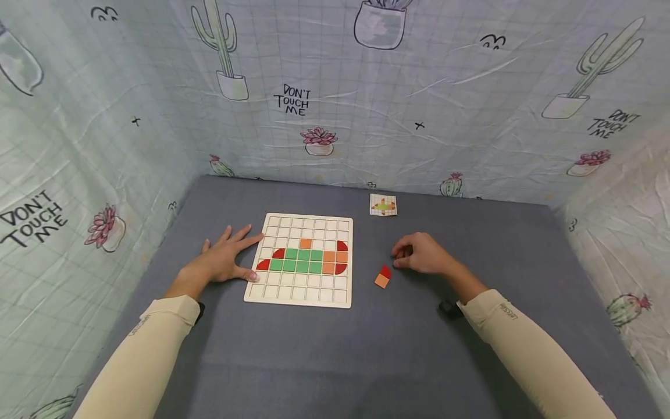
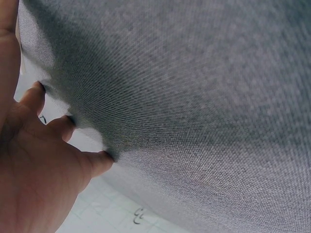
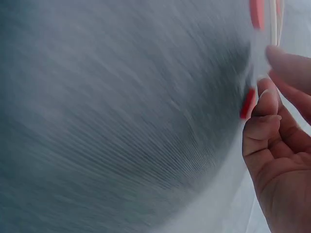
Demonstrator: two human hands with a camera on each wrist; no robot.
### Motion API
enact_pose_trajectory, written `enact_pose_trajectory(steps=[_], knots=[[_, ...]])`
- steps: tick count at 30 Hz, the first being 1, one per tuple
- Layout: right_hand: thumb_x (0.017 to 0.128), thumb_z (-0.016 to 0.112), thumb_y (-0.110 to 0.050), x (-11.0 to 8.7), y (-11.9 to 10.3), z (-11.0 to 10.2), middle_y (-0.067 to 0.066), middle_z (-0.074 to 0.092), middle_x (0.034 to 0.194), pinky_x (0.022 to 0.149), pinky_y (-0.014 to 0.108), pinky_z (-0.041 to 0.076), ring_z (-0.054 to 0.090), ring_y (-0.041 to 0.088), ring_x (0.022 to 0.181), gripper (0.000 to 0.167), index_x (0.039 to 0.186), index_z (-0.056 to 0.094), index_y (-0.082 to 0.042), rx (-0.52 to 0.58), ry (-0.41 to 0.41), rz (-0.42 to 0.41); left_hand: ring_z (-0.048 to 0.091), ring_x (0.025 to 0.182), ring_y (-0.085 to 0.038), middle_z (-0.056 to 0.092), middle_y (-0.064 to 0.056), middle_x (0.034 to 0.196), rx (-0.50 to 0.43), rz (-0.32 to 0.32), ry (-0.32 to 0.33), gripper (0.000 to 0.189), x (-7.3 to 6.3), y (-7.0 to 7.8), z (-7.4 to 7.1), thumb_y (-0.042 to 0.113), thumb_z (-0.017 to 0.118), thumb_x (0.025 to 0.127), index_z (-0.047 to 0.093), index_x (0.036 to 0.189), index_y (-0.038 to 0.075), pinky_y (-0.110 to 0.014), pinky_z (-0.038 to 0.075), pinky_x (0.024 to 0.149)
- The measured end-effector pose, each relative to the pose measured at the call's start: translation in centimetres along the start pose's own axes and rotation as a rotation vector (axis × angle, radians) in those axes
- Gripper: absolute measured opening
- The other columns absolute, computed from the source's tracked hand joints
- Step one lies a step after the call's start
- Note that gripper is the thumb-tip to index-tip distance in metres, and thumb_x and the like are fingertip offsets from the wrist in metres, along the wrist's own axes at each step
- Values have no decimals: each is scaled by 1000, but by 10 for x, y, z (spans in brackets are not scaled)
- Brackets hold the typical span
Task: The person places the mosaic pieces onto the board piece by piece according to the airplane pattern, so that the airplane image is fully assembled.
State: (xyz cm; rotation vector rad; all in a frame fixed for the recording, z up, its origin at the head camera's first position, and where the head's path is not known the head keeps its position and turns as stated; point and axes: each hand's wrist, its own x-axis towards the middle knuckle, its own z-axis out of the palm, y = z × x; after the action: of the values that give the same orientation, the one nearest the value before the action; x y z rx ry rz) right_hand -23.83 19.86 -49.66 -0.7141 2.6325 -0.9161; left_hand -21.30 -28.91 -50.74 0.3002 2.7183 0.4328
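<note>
On the grey table lies a pale gridded board (image 1: 298, 294), with green and orange squares and red quarter-round pieces set in its cells. My left hand (image 1: 226, 259) rests spread at the board's left edge, thumb and index finger touching it. In the left wrist view its other fingertips (image 2: 106, 160) press on the cloth. My right hand (image 1: 423, 254) hovers with loosely bent fingers just right of a loose red quarter-round piece (image 1: 385, 271) and an orange square (image 1: 382, 281). The right wrist view shows a red piece (image 3: 248, 103) beside those fingertips; nothing is visibly held.
A small pattern card (image 1: 383, 205) lies at the back of the table, right of the board. Printed cloth walls (image 1: 345, 105) enclose the table at the back and both sides. The grey cloth (image 1: 314, 361) extends toward the front.
</note>
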Motion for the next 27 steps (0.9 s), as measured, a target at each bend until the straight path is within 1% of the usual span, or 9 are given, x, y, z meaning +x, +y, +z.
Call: enact_pose_trajectory(steps=[4,8,13,17,21,24,27], knots=[[87,85,-14,-11,-2,15,4,72,85,64,24,49,57,8,71,18,101,79,-4,4,10,-2,-1,160,-55,9,-14,177,-3,-2,-3,116,0,0,-1,70,82,71,27,166,31,-88,5,113],[85,88,-16,-15,-4,24,4,70,84,65,24,48,56,9,73,22,101,79,-4,-4,40,8,-1,160,-55,9,-14,177,-5,-8,-6,116,0,1,-2,70,82,71,27,167,31,-88,4,114],[86,86,-12,-15,-5,26,5,69,84,64,25,47,55,10,71,20,102,79,-3,9,55,-4,-2,160,-55,8,-13,177,-4,-11,-9,117,1,-1,-2,70,82,71,26,167,32,-87,3,114],[89,82,-7,-15,-4,27,6,69,84,62,25,46,54,9,69,14,103,79,-3,8,62,-31,-2,160,-54,8,-13,178,0,-13,-10,117,1,-2,-1,70,82,72,26,167,32,-87,3,115],[92,77,-3,-14,-4,29,7,71,86,63,24,48,55,8,70,9,101,80,-4,-7,93,-55,-3,160,-54,8,-13,178,0,-16,-11,116,1,-1,-1,69,82,72,26,167,32,-87,3,115],[92,78,-5,-13,-5,31,7,71,87,65,24,49,57,8,71,8,100,80,-4,-31,114,-61,-3,160,-54,7,-12,178,-5,-20,-12,116,1,-1,-1,68,83,72,26,167,32,-86,2,115],[89,82,-10,-12,-7,33,7,70,86,64,24,48,56,8,70,12,100,80,-4,-52,125,-50,-3,160,-54,8,-13,178,-7,-16,-10,116,1,-1,-1,69,82,72,26,167,32,-87,3,115]])
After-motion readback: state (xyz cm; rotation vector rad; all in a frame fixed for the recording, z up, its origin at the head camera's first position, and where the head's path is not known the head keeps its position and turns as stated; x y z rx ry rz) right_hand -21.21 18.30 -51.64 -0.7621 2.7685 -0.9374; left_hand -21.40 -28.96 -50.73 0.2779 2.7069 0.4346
